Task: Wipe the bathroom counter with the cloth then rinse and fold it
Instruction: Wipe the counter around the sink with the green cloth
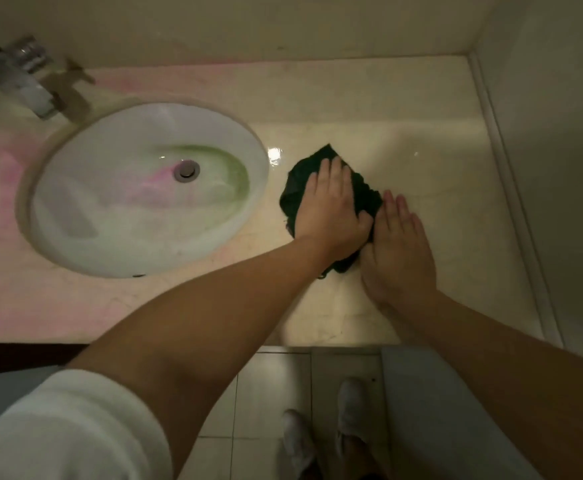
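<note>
Seen from the head camera, looking down over the person's shoulders, the left hand (331, 206) is pressing down flat on the cloth (295, 194). Its fingers are lying straight and together across the dark fabric, not curling round it. The cloth is sitting bunched on the pale stone counter (421, 147), just to the right of the sink (75, 188) and close to its rim. Dark folds are showing past the fingertips, along the hand's left side and below the wrist.

The right hand (399, 251) is resting open just beside the cloth, on its right. Its fingers are stretching straight toward the back wall, and its inner edge is touching the fabric and the left thumb. It is holding nothing.

The oval basin is lying to the left, with green and pink tints around the drain (186, 170). A pink cast is spreading over the counter's left part. A blurred metal faucet (35, 86) is reaching in from the upper left. A white sleeve (61, 424) is covering the left upper arm. Below the counter's front edge, two light shoes (352, 407) are standing on the tiled floor (272, 389).
</note>
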`<act>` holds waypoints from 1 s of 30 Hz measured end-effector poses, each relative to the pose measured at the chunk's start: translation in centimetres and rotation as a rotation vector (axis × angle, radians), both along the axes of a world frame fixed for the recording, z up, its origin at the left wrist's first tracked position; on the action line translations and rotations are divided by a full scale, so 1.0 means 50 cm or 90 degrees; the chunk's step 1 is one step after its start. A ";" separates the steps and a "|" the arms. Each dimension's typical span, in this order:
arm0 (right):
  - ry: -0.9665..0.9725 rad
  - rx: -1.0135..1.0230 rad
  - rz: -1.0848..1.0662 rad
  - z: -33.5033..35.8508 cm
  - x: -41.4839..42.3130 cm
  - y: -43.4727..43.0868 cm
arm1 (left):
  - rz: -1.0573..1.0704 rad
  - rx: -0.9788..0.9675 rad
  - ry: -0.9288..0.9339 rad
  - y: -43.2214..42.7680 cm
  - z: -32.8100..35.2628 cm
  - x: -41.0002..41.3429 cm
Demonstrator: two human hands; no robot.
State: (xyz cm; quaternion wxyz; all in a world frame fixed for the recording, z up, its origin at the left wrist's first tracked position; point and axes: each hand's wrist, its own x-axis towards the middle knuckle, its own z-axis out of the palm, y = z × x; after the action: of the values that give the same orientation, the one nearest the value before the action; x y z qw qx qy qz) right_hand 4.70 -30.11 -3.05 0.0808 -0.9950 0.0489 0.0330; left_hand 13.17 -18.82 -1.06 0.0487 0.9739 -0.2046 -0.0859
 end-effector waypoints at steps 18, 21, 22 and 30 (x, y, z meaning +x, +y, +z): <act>0.022 0.001 -0.017 0.018 -0.027 0.024 | 0.061 0.087 0.027 0.326 0.027 -0.202; 0.013 0.005 -0.026 0.014 -0.026 0.034 | 0.144 0.056 0.035 0.234 0.029 -0.216; 0.005 0.005 -0.022 0.011 -0.025 0.032 | 0.128 0.034 0.039 0.192 0.027 -0.227; -0.015 0.012 -0.029 0.001 -0.024 0.032 | 0.001 0.033 0.015 0.139 0.011 -0.251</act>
State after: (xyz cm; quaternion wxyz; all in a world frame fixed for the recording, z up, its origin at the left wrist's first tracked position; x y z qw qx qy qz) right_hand 3.51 -28.52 -3.01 0.0912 -0.9932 0.0703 0.0198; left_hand 0.62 -11.89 -0.49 0.0259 0.9740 -0.2006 -0.1023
